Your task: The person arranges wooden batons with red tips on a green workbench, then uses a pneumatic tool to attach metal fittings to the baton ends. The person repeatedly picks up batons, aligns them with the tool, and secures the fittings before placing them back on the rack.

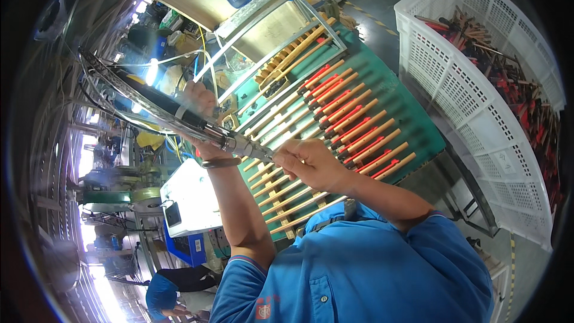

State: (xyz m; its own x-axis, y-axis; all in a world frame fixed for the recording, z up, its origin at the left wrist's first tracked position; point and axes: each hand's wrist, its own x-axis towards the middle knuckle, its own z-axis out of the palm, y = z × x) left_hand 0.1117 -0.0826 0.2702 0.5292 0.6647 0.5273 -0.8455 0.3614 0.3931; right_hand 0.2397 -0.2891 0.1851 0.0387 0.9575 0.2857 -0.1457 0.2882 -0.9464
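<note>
At 10 o'clock, the left hand [201,99] grasps a dark power tool [194,121]; near centre, the right hand [309,165] pinches its tip. At 2 o'clock, wooden sticks [376,145] alternate with red pieces [353,131]; green surface separates them from the table [373,54] edge. Beyond, a white crate [466,113] contains jumbled red-and-dark parts [526,107].

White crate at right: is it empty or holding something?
Holding something: a jumbled heap of red and brown pieces lies inside the white crate.

Red pieces [365,149], tan sticks [391,136], green tabletop [412,113], seemingly black-and-silver tool [192,121]
</note>
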